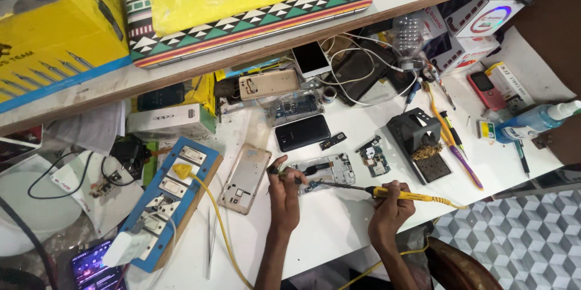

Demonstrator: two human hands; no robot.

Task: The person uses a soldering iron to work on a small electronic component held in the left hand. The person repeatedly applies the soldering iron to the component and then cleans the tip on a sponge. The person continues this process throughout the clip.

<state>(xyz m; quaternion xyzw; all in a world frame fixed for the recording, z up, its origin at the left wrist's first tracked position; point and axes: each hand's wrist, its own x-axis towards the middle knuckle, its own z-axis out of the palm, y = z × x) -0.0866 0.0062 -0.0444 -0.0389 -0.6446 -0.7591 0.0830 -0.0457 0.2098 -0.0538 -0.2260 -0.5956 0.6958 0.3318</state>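
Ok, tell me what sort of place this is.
Most likely a phone repair bench. The right hand holds a yellow soldering iron to an opened phone that the left hand steadies. Loose phone backs, a circuit board and a power strip lie on the white table.

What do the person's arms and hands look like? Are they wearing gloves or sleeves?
No gloves and no sleeves show. Both forearms are bare from the bottom edge of the picture up to the hands. The left hand and the right hand are bare too, with no ring, watch or bracelet that I can see.
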